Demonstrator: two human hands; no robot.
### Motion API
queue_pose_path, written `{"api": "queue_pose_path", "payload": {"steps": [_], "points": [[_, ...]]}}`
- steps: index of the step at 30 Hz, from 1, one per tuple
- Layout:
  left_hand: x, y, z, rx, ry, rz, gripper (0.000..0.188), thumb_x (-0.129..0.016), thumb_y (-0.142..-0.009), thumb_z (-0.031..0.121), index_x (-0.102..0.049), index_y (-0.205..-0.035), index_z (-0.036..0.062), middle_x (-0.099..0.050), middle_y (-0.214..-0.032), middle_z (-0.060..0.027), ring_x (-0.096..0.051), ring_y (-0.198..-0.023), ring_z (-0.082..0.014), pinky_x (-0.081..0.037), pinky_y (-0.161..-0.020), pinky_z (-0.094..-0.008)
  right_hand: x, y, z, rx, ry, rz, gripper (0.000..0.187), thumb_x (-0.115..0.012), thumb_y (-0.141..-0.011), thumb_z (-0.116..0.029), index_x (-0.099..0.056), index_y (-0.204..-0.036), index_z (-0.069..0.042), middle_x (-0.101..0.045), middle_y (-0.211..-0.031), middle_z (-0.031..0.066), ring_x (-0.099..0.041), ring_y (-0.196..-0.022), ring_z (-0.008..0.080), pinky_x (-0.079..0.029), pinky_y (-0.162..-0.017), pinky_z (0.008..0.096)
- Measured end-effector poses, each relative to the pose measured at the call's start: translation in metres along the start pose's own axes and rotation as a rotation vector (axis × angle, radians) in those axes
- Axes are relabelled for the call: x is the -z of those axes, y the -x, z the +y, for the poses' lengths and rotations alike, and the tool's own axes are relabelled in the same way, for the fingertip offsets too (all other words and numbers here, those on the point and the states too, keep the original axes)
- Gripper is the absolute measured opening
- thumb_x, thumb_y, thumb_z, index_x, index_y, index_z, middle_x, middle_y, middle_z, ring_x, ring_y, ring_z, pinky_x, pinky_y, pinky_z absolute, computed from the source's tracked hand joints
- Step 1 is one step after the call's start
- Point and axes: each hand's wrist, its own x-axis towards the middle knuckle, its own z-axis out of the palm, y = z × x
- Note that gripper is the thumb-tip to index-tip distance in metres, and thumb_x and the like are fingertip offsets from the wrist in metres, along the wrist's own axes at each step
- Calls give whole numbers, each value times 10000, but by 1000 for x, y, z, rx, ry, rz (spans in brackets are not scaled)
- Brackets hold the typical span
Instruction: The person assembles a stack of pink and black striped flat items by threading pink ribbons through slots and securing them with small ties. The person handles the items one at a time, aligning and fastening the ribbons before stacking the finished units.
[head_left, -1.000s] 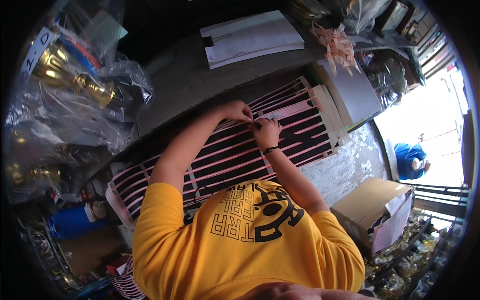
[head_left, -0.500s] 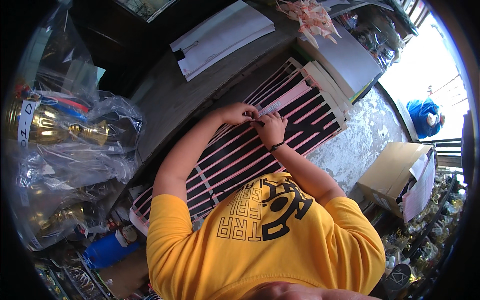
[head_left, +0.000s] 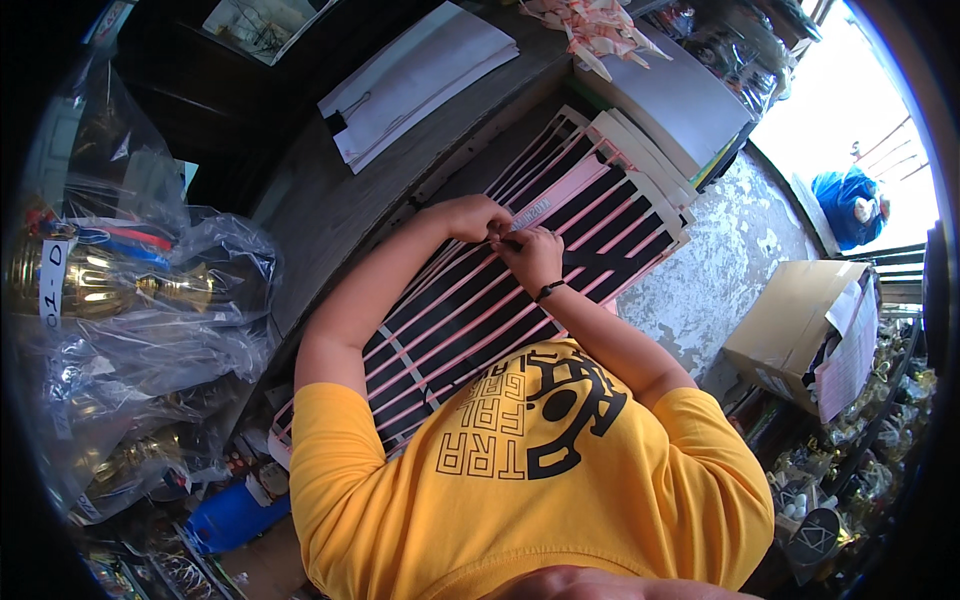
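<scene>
A large black sheet [head_left: 478, 308] lies slantwise in front of me, crossed by long pale-pink strips. Over its upper part, close to a wider pink band [head_left: 572, 195] with pale lettering, both hands meet. My left hand [head_left: 474, 218] is closed, fingertips pinched together at the sheet. My right hand [head_left: 534, 258], a dark band on its wrist, is also closed, with its fingertips almost touching those of the left. Whatever lies between the fingers is too small and too hidden to make out.
Clipped white papers [head_left: 415, 85] rest on a grey ledge [head_left: 330, 215] beyond the sheet. Crumpled pink-white scraps [head_left: 597, 32] lie at the top. Plastic-wrapped gold trophies [head_left: 100, 280] crowd the left side. At right are an open cardboard box [head_left: 790, 320] and a blue bag [head_left: 848, 212].
The whole view has shifted slightly. Both hands stay close together over the same part of the sheet, their fingers still pinched, with only a small shift at the fingertips.
</scene>
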Motion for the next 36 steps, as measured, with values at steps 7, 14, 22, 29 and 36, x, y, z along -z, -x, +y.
{"api": "queue_pose_path", "payload": {"steps": [7,14,22,29,36], "points": [[-10,-4,-19,-12,96,17,133,-608,-786,-21,-621,-916,5,-667,-854,-118,-602,-813,-178,-480,-773,-338,-6,3,-6,48,-93,65,138,-724,-787,-289,-754,-828,-161,-697,-786,42,-627,-843,253,-388,-762,417],[-25,-10,-47,-80,211,75,110,-592,-834,-1,-593,-941,28,-622,-866,-44,-552,-872,-135,-462,-830,-327,-9,6,-1,185,-12,116,95,-728,-761,-238,-743,-836,-181,-673,-813,-4,-607,-863,227,-376,-774,417],[-21,12,-48,192,714,150,163,-600,-901,37,-602,-1063,63,-628,-938,-10,-566,-897,-82,-492,-794,-298,0,-3,3,113,83,-18,110,-729,-758,-251,-742,-848,-190,-668,-882,4,-576,-960,238,-378,-802,414],[-66,35,-30,104,-13,1018,219,-637,-857,46,-589,-1071,52,-625,-993,-107,-619,-916,-269,-496,-800,-371,13,-44,13,257,220,-225,198,-713,-734,-261,-727,-913,-180,-672,-901,14,-565,-1032,244,-363,-878,465],[-141,31,9,325,-125,1246,271,-680,-838,139,-591,-1086,76,-610,-1070,-98,-569,-1023,-355,-440,-848,-479,9,-78,20,483,181,-435,112,-696,-705,-195,-720,-805,-152,-663,-887,-11,-547,-1012,223,-360,-907,461]]}}
